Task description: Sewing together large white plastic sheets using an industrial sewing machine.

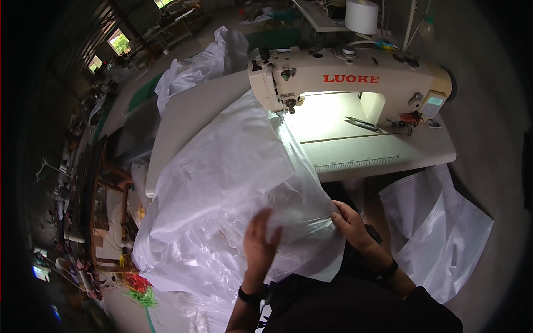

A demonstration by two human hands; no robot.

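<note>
A large white plastic sheet (222,158) runs from under the needle of a cream sewing machine (355,72) down over the table edge into my lap. My right hand (351,223) pinches the sheet's right edge between thumb and fingers, just below the table. Over the middle of the sheet is my left hand (260,238), its fingers apart and slightly blurred. Nothing shows in that hand; whether it touches the sheet I cannot tell. The machine's lamp lights the area around the needle, where the sheet's narrow end lies.
Thread snips (363,124) and a small red-and-black item (410,118) lie on the machine bed. White sheeting (438,227) hangs at the right, and more sheeting (202,66) sits behind the table. A wooden frame (111,205) stands left, near red and green strands (141,291).
</note>
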